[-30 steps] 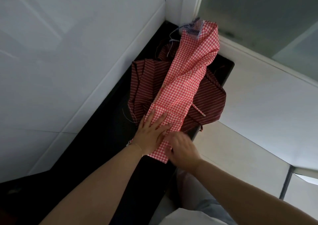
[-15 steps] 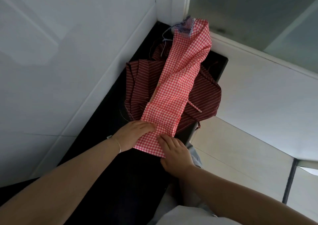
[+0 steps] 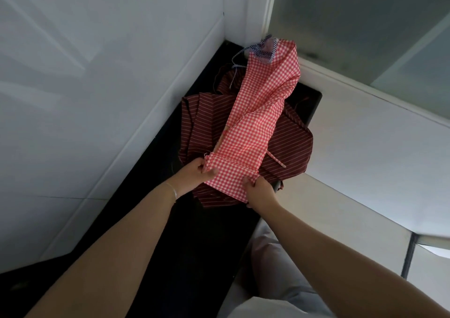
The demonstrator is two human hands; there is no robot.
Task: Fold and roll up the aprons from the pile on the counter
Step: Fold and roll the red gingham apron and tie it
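A red-and-white gingham apron lies folded into a long strip across a dark red striped apron on the narrow black counter. Its far end leans up against the corner by the window. My left hand pinches the near left corner of the gingham strip. My right hand grips the near right corner, thumb on top. A blue-and-white striped cloth with thin strings shows at the far end, partly hidden by the gingham.
A white tiled wall runs along the counter's left side. A frosted window and its white sill close the far end. The counter's right edge drops to a white floor. My legs show below.
Both hands have gone from pressing flat on the gingham's near end to gripping its two near corners. The near end now lies farther up, over the striped apron.
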